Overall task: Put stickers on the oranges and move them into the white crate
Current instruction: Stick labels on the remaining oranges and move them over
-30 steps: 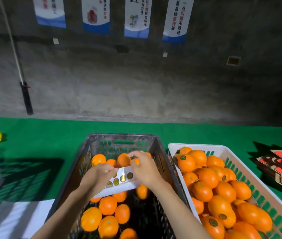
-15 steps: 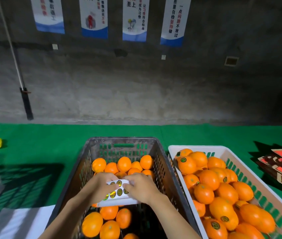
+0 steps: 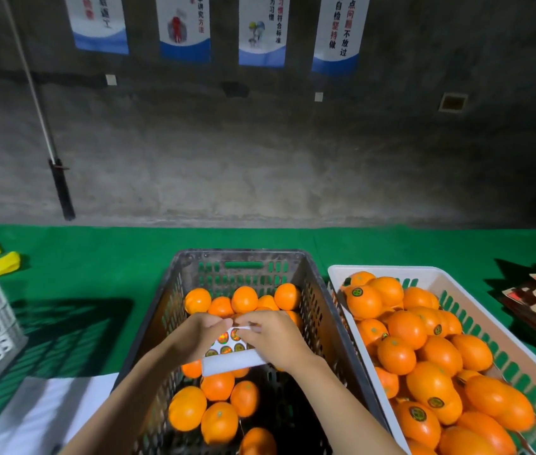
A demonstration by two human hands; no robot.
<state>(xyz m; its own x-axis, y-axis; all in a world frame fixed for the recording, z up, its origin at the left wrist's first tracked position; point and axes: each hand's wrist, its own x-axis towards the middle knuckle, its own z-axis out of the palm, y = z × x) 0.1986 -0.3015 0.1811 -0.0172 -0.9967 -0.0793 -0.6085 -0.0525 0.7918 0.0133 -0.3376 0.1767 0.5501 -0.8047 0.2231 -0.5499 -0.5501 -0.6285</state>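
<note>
Holding the sticker sheet (image 3: 227, 354) over the dark crate (image 3: 243, 257): left hand (image 3: 194, 336) and right hand (image 3: 276, 339) pinch it between them; unlabelled oranges (image 3: 217, 385) lie beneath, white crate (image 3: 391, 270) rightward.

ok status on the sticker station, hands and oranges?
Left hand and right hand both pinch sticker sheet over dark crate. White crate holds stickered oranges. Nothing blocking.

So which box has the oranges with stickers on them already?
The white crate on the right. Its oranges carry round dark stickers, while those in the dark crate, under the hands, look bare.
</note>
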